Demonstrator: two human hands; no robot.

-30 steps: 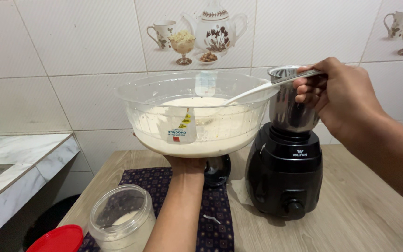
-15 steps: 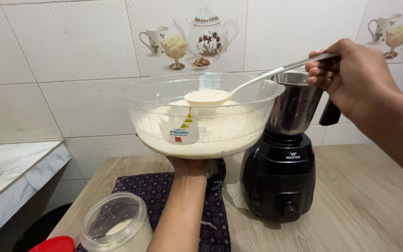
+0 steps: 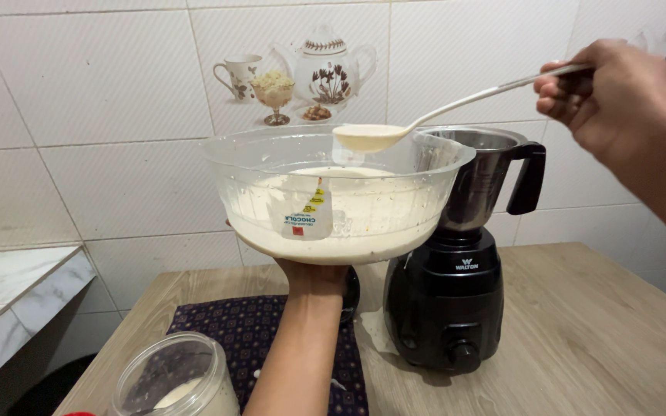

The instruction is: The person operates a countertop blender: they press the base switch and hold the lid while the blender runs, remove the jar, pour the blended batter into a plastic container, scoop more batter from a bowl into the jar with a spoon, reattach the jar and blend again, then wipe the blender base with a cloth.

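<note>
Your right hand (image 3: pixel 626 92), fingers pinched shut on the handle, has just lifted the spoon (image 3: pixel 395 131) full of batter clear above the bowl (image 3: pixel 333 192), which your left hand (image 3: pixel 314 273) cups from below, blender (image 3: pixel 456 254) at 3 o'clock.

Both hands (image 3: pixel 314 277) and forearms are bare, no sleeves or jewellery.
</note>
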